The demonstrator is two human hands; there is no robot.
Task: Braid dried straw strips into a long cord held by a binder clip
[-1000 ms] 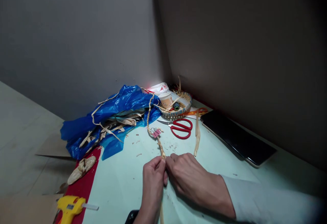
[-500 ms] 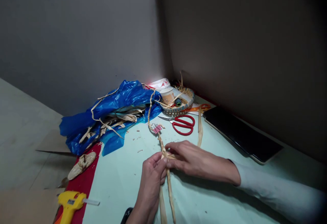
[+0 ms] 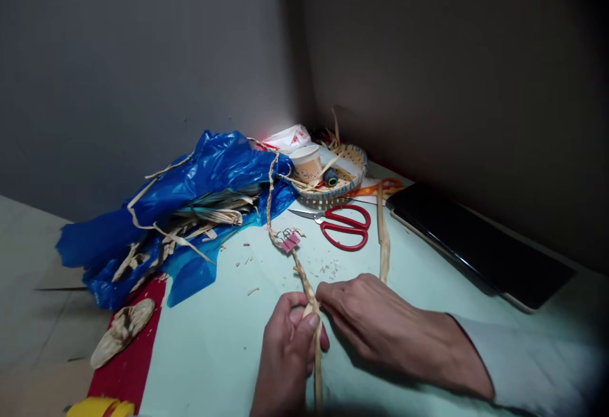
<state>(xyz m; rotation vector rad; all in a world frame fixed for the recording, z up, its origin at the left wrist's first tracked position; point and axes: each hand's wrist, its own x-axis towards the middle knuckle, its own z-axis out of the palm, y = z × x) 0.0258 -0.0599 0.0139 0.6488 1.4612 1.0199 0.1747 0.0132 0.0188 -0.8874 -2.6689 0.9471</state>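
At six o'clock in view, the braid [image 3: 301, 271] is being pinched by the left hand [image 3: 288, 348]. At its three o'clock, the right hand [image 3: 380, 323] is being held curled; whether anything is being gripped cannot be told. Toward twelve, the braid is being clasped by a pink clip [image 3: 290, 243].

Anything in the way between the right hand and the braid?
Nothing visible. The right hand is right beside the braid, which the left hand pinches. The pink binder clip is farther up the braid, and the red-handled scissors lie beyond the hands, outside that gap.
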